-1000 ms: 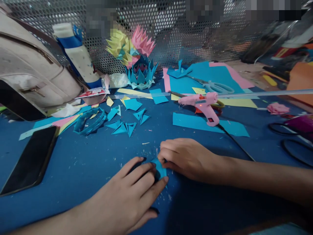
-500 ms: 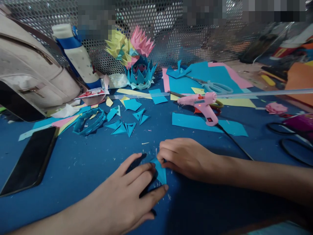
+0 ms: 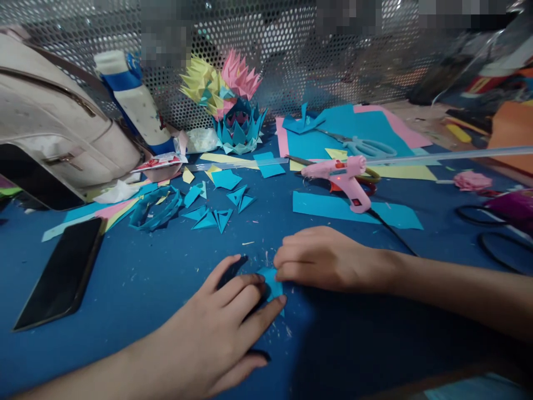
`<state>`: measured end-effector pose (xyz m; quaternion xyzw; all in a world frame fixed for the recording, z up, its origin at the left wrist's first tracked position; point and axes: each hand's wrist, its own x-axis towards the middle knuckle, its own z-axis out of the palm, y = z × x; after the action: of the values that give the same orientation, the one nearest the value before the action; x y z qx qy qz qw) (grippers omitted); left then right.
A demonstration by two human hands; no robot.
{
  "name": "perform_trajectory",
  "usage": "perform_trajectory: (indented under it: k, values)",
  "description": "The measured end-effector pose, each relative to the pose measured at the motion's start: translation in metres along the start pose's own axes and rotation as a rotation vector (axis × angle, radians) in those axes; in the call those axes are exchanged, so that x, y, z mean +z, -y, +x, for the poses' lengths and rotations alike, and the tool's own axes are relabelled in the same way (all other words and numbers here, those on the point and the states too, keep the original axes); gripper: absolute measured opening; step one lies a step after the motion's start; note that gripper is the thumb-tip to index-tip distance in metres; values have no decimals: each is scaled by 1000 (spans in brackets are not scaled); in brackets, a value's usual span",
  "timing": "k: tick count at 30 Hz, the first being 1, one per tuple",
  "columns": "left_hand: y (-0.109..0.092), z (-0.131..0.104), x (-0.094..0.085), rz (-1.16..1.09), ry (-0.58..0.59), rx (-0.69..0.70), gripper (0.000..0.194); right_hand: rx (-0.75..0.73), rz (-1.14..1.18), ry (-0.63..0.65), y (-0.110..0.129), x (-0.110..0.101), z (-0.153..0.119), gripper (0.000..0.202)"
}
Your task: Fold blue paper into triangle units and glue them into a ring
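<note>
A small piece of blue folded paper lies on the blue tabletop between my two hands. My left hand is spread out, with fingertips pressing on the paper's left and lower edges. At the paper's upper right edge, my right hand is closed, fingers curled and pinched on it; its fingertips partly hide that edge. Farther up the table are several folded blue paper points and a blue folded-paper ring.
A pink glue gun with a cord lies over a blue paper strip. Behind it are scissors on paper sheets. A paper flower, a bottle, a bag and a phone line the left and back.
My right hand's fingers have shifted slightly up and right along the paper's edge. The left hand stays spread, its lower fingertip a little higher. The view has tilted slightly.
</note>
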<state>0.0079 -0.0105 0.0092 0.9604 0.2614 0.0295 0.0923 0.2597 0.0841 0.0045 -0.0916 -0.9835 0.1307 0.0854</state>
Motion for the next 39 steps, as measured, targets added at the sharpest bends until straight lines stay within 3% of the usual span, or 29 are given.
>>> perform_trajectory:
  k: [4, 9, 14, 19, 23, 30, 35, 39]
  values:
    - [0, 0, 0, -2, -4, 0, 57, -277, -318, 42, -6, -3, -5, 36]
    - [0, 0, 1, -12, 0, -1, 57, -362, -438, 15, -5, -1, -7, 31]
    - [0, 0, 4, -32, 22, -16, 56, -306, -442, -26, -1, 3, 2, 33]
    - [-1, -2, 4, -26, 46, -20, 60, -208, -374, 16, -1, 3, 8, 29]
    - [-1, -2, 3, 3, 15, -8, 59, -276, -325, -45, -5, -1, 5, 32]
    - [0, -1, 5, 48, -53, 2, 57, -412, -310, -255, -7, -5, -3, 9]
    - [-1, 2, 5, 85, -92, 3, 57, -403, -271, -258, -4, -4, -3, 13]
    - [-2, 3, 4, 98, -97, 9, 58, -343, -174, -179, -9, -4, -4, 12]
